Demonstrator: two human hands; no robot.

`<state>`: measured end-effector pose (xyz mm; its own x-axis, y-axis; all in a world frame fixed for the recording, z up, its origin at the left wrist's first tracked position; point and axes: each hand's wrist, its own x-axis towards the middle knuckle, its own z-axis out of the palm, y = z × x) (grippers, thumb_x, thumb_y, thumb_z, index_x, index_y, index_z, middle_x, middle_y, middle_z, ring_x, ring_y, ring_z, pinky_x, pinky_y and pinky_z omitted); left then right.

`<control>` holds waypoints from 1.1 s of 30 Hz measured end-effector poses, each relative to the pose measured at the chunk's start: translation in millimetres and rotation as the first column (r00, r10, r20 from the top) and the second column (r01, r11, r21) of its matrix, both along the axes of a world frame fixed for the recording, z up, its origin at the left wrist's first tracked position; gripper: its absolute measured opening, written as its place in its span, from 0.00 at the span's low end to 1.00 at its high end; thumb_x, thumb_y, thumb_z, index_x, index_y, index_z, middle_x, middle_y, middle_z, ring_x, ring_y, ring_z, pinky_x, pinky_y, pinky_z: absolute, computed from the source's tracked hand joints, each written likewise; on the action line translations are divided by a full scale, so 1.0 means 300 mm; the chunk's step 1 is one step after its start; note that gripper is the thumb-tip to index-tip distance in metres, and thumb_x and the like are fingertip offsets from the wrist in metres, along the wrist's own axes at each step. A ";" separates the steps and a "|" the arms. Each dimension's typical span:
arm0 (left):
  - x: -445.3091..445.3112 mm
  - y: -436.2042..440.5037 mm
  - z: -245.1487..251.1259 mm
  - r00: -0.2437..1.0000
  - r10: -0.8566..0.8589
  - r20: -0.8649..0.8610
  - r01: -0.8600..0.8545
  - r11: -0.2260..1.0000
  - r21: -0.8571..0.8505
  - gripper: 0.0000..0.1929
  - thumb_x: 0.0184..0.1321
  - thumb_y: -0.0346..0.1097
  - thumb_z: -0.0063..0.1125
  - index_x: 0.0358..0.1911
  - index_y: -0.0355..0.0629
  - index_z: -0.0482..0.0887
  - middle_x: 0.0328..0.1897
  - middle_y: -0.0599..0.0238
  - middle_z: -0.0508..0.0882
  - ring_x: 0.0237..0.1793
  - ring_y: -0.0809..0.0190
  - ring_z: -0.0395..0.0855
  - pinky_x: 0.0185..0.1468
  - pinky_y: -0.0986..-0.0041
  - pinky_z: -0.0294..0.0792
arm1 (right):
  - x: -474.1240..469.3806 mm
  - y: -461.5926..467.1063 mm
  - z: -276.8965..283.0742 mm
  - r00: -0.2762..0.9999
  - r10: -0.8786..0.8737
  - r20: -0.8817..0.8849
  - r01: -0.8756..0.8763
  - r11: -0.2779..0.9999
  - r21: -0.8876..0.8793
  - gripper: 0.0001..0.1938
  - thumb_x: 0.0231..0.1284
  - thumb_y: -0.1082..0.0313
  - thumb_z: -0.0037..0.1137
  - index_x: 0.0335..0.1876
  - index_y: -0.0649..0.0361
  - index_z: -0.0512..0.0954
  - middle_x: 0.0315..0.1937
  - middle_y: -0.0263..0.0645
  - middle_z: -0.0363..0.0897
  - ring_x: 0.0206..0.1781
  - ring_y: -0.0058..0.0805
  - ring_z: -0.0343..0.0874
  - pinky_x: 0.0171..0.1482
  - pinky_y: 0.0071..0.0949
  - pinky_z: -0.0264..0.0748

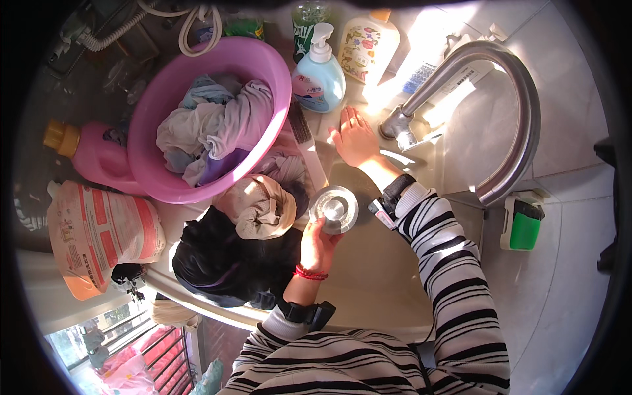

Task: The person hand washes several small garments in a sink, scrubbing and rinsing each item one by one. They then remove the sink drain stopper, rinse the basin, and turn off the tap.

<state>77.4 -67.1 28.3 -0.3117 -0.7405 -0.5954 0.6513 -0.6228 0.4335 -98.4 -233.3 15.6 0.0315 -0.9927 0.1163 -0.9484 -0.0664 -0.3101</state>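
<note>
My left hand (318, 247) grips a small round shiny dish (340, 195) by its near edge, above the sink basin (380, 276). The dish has a raised ring at its centre; its exact kind is unclear. My right hand (356, 140) lies palm down on the sink's back ledge, fingers slightly apart, with nothing seen in it. It is just left of the metal faucet (395, 123). A scrubbing brush (311, 155) with a pale handle lies between the dish and a pale blue pump bottle (320, 86). Left of my left hand are a beige cloth (264, 207) and black clothing (232, 266).
A pink basin (148, 108) of wet-looking clothes stands at the back left. Beside it are a pink detergent bottle (101, 155) and a refill pouch (106, 227). A cream bottle (368, 47) stands behind. The faucet's curved spout (528, 113) arches over the right side, near a green-and-white holder (524, 224).
</note>
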 end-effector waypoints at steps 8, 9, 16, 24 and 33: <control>-0.003 -0.003 -0.008 1.000 0.002 0.004 -0.002 1.000 0.006 0.19 0.56 0.46 0.52 0.52 0.53 0.70 0.53 0.73 0.74 0.52 0.65 0.71 0.52 0.66 0.60 | 0.019 0.071 0.022 0.991 0.047 -0.122 -0.052 0.998 -0.039 0.38 0.62 0.42 0.35 0.66 0.70 0.53 0.69 0.51 0.49 0.73 0.40 0.41 0.72 0.36 0.39; -0.005 -0.001 -0.009 1.000 0.000 0.006 0.000 1.000 0.014 0.19 0.56 0.45 0.52 0.52 0.53 0.70 0.53 0.73 0.74 0.52 0.65 0.71 0.52 0.65 0.59 | 0.008 0.115 0.035 0.977 0.121 -0.173 -0.125 0.992 -0.014 0.36 0.62 0.47 0.41 0.66 0.70 0.51 0.69 0.51 0.47 0.73 0.41 0.45 0.71 0.36 0.43; -0.005 0.004 -0.021 1.000 -0.004 0.014 0.005 1.000 -0.013 0.19 0.57 0.46 0.52 0.51 0.52 0.70 0.53 0.72 0.75 0.51 0.63 0.72 0.51 0.65 0.62 | -0.038 0.006 0.069 0.997 0.061 0.047 -0.055 0.993 -0.102 0.30 0.62 0.55 0.42 0.63 0.71 0.56 0.64 0.56 0.55 0.68 0.44 0.55 0.66 0.35 0.55; -0.009 0.000 -0.015 1.000 0.021 -0.007 -0.021 0.999 -0.049 0.16 0.59 0.45 0.50 0.50 0.52 0.71 0.50 0.71 0.76 0.49 0.64 0.74 0.49 0.65 0.64 | 0.005 0.146 0.000 0.970 0.176 -0.169 -0.212 0.949 -0.232 0.34 0.60 0.45 0.43 0.61 0.71 0.61 0.64 0.53 0.58 0.69 0.41 0.54 0.70 0.36 0.48; -0.007 0.000 -0.014 0.999 -0.016 0.032 0.016 1.000 -0.001 0.19 0.57 0.45 0.52 0.51 0.52 0.71 0.52 0.71 0.75 0.52 0.64 0.71 0.51 0.65 0.61 | -0.002 0.018 0.007 0.954 -0.189 -0.232 0.141 0.967 -0.210 0.33 0.63 0.47 0.37 0.62 0.73 0.60 0.64 0.54 0.58 0.68 0.45 0.55 0.69 0.36 0.49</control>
<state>75.4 -67.2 24.2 -0.3042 -0.7362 -0.6046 0.6270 -0.6325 0.4547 -98.9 -228.0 17.7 -0.0789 -0.9468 0.3120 -0.9962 0.0632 -0.0602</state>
